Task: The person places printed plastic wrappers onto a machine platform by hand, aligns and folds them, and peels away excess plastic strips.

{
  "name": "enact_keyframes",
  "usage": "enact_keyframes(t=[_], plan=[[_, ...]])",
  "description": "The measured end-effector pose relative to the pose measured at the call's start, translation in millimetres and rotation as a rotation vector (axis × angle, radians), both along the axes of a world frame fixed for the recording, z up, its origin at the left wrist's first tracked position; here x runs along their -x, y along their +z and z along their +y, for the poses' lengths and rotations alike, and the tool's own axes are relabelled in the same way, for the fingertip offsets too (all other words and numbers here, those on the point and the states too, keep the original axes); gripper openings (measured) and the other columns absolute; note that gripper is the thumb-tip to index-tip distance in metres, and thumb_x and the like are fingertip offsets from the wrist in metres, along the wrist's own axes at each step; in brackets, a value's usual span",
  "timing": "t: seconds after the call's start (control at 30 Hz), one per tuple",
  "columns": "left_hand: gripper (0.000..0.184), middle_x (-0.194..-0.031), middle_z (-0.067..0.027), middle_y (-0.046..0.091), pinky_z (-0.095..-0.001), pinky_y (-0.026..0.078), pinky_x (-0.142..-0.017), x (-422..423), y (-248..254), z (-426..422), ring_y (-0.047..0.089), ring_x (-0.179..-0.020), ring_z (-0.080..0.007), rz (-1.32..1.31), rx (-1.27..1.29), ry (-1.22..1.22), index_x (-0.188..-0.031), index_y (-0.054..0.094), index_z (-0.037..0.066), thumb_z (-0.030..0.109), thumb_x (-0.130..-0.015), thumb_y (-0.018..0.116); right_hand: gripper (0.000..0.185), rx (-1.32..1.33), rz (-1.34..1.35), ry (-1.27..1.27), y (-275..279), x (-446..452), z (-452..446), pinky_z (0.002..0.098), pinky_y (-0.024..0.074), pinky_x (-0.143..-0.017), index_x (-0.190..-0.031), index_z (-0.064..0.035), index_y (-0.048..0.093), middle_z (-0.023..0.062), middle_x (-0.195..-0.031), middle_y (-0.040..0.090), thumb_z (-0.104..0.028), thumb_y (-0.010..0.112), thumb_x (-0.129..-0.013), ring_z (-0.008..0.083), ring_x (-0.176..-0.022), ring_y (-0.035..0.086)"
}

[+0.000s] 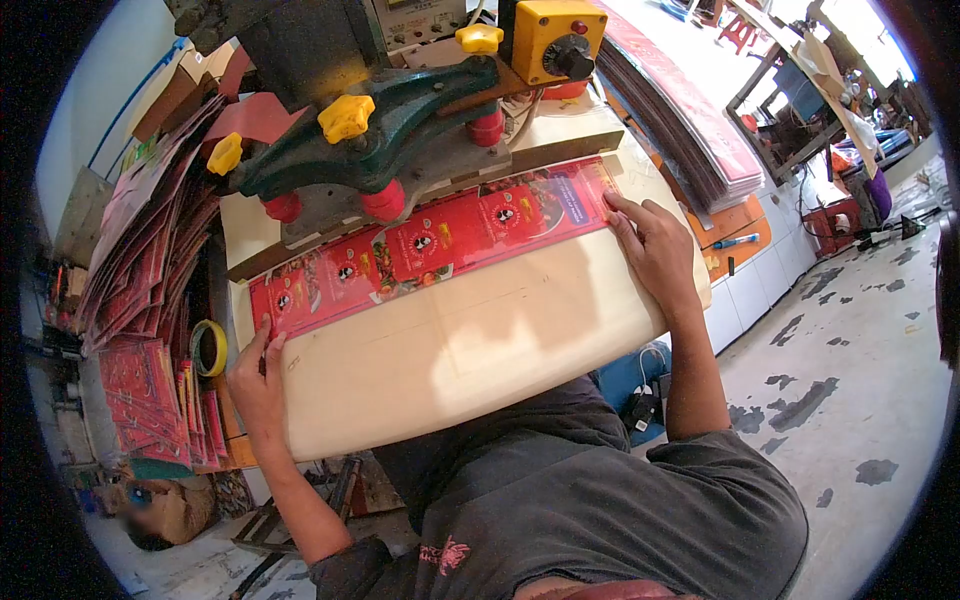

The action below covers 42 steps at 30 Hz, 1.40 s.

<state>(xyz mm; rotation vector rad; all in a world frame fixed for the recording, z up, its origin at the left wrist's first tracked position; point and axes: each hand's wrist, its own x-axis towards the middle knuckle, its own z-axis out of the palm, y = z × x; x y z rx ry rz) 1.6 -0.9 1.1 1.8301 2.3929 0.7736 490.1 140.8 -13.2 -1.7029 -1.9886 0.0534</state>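
A long red printed sheet (456, 243) with food pictures lies across a pale wooden board (430, 350), its far edge against a wooden bar. My left hand (260, 388) holds the sheet's near left corner, thumb and fingers pressed close together. At the opposite end, my right hand (655, 248) grips the right edge, fingertips on the print and thumb below them. Over the sheet's far side stands a dark green press clamp (400, 135) with yellow knobs and red feet. What lies beneath the sheet's back edge is hidden.
Stacks of red printed sheets stand at left (150, 240) and back right (690, 110). A yellow tape roll (208, 348) sits left of the board. Behind the press is a yellow control box (558, 42). A blue pen (736, 241) lies at right. Another person (175, 510) is at lower left.
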Motion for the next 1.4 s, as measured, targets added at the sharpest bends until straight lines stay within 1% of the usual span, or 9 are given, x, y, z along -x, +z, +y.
enact_keyframes(t=[0.37,0.8,0.9,0.97,1.0,1.07,1.2,1.27,1.4], plan=[[0.042,-0.115,-0.0277,0.072,-0.0417,0.054,-0.091,3.6,-4.2,-0.8,0.072,-0.104,-0.0388,0.009,-0.020,-0.015,-0.130,0.069,0.000,0.030,-0.102,0.065,0.032,0.010,-0.011,-0.009,-1.9,-1.0,0.4,0.0416,0.0485,-0.069,-0.125,-0.0191,0.076,0.0084,-0.077,0.060,-0.036,0.062,-0.101,0.0257,-0.076,0.064],[0.041,-0.112,-0.0280,0.072,-0.0427,0.054,-0.089,3.1,-6.5,-1.2,0.072,-0.100,-0.0397,0.029,-0.028,-0.005,-0.129,0.070,-0.001,0.030,-0.102,0.065,0.032,0.003,-0.010,-0.010,-2.1,-1.2,0.9,0.0412,0.0481,-0.068,-0.125,-0.0193,0.076,0.0078,-0.076,0.059,-0.036,0.062,-0.101,0.0252,-0.075,0.063],[0.039,-0.108,-0.0275,0.073,-0.0437,0.054,-0.086,5.0,-10.2,-2.6,0.071,-0.096,-0.0407,0.054,-0.059,-0.022,-0.127,0.071,-0.001,0.028,-0.101,0.065,0.031,0.013,-0.015,-0.011,-0.4,-0.3,-0.1,0.0411,0.0482,-0.069,-0.126,-0.0195,0.075,0.0077,-0.076,0.059,-0.035,0.063,-0.101,0.0251,-0.075,0.063],[0.034,-0.103,-0.0265,0.073,-0.0442,0.054,-0.081,6.4,-12.2,-5.2,0.071,-0.091,-0.0402,0.124,-0.070,-0.013,-0.122,0.073,-0.002,0.023,-0.100,0.067,0.031,0.017,-0.013,-0.016,-1.1,-0.1,-0.1,0.0410,0.0484,-0.070,-0.126,-0.0193,0.075,0.0078,-0.076,0.059,-0.034,0.063,-0.101,0.0251,-0.076,0.063],[0.034,-0.103,-0.0265,0.073,-0.0442,0.054,-0.081,7.9,-14.4,-5.8,0.071,-0.091,-0.0402,0.124,-0.070,-0.013,-0.122,0.073,-0.002,0.023,-0.100,0.067,0.031,0.017,-0.012,-0.015,-0.7,0.2,-0.3,0.0410,0.0484,-0.070,-0.126,-0.0193,0.075,0.0078,-0.076,0.059,-0.034,0.063,-0.101,0.0251,-0.076,0.063],[0.029,-0.095,-0.0236,0.073,-0.0439,0.053,-0.076,10.6,-18.4,-6.6,0.070,-0.085,-0.0376,0.165,-0.143,-0.064,-0.117,0.075,-0.002,0.019,-0.098,0.069,0.031,0.021,-0.010,-0.018,0.6,0.9,-0.7,0.0412,0.0486,-0.070,-0.125,-0.0188,0.075,0.0080,-0.077,0.060,-0.033,0.063,-0.101,0.0254,-0.076,0.064],[0.025,-0.090,-0.0209,0.072,-0.0437,0.052,-0.074,8.0,-15.7,-7.0,0.069,-0.082,-0.0357,0.183,-0.132,-0.073,-0.112,0.076,-0.002,0.016,-0.097,0.070,0.031,0.014,0.001,-0.011,0.6,0.1,-0.8,0.0413,0.0486,-0.070,-0.125,-0.0182,0.076,0.0084,-0.077,0.060,-0.033,0.063,-0.101,0.0256,-0.077,0.064],[0.024,-0.086,-0.0192,0.071,-0.0439,0.052,-0.073,12.9,-20.3,-7.1,0.068,-0.080,-0.0351,0.224,-0.169,-0.110,-0.110,0.076,-0.002,0.016,-0.096,0.070,0.031,0.012,0.013,-0.009,1.1,0.5,-1.6,0.0415,0.0488,-0.071,-0.124,-0.0179,0.076,0.0087,-0.078,0.060,-0.033,0.064,-0.100,0.0260,-0.077,0.064],[0.023,-0.087,-0.0195,0.071,-0.0444,0.052,-0.073,11.9,-20.2,-6.7,0.068,-0.080,-0.0357,0.208,-0.177,-0.114,-0.109,0.076,-0.002,0.016,-0.096,0.071,0.030,0.010,0.013,-0.007,0.2,0.4,-1.1,0.0416,0.0489,-0.071,-0.124,-0.0176,0.076,0.0089,-0.078,0.060,-0.033,0.064,-0.100,0.0264,-0.077,0.064]])
